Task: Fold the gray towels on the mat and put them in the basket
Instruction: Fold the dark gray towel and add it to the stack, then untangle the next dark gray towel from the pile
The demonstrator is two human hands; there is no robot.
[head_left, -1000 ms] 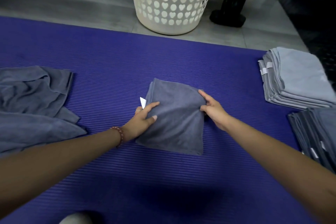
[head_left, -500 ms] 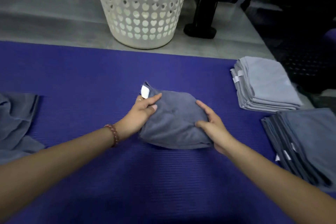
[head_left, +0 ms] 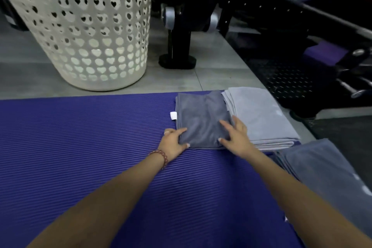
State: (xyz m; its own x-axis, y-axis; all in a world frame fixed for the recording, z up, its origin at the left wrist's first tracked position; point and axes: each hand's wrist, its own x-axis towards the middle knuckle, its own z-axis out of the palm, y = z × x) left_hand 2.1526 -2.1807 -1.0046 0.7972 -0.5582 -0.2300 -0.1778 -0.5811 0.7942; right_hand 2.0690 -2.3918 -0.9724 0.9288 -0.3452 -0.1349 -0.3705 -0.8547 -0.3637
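- The folded dark gray towel [head_left: 201,119] lies flat on the purple mat [head_left: 80,147], near the far right corner. Its white tag [head_left: 173,116] sticks out on the left side.
- The left hand [head_left: 173,143] is at the near left corner of this towel, with one finger on top and the thumb along the near edge. I cannot tell if it pinches the cloth or only touches it.
- The right hand [head_left: 234,137] lies on the near right part of the towel. Its fingers are spread wide and rather straight, so it presses and holds nothing.
- The right edge of the towel touches the stack of light gray towels [head_left: 265,119] in the far right corner of the mat. A second stack of dark gray towels [head_left: 326,177] lies along the right edge, nearer to the person.
- The white basket [head_left: 90,42] stands on the floor just beyond the far edge of the mat, well apart from the towels. What is inside it I cannot see.
- In my judgement the folding of this towel is finished and the hands are only setting it down or smoothing it.
- The putting into the basket seems not yet begun, because all the folded towels in view are on the mat. No unfolded towel is in view, so how many are left to fold I cannot say.
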